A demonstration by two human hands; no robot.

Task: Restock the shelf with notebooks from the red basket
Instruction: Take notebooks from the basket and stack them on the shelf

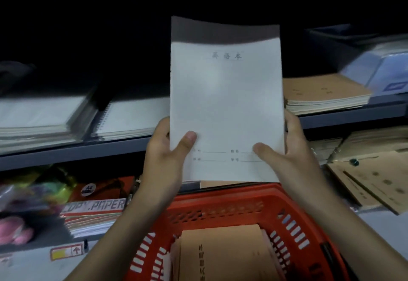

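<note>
Fingers [291, 126] of both hands curl out of sight behind a white exercise notebook [225, 104], with each thumb [187, 139] pressed flat on its front cover. The left hand [163, 159] pinches the lower left edge and the right hand [293, 154] pinches the lower right edge. The notebook is held upright facing the camera. Its long axis runs near to far, its dark top band points toward the far shelf, and its title reads right way up. It hangs above the far rim of the red basket [220, 194], in front of the grey shelf [66, 154]. Brown notebooks [220, 247] lie in the basket. On the shelf, spiral notebooks [132, 117] lie to the left and a brown notebook stack [320, 95] to the right. A copy paper pack [97, 207] sits lower left.
</note>
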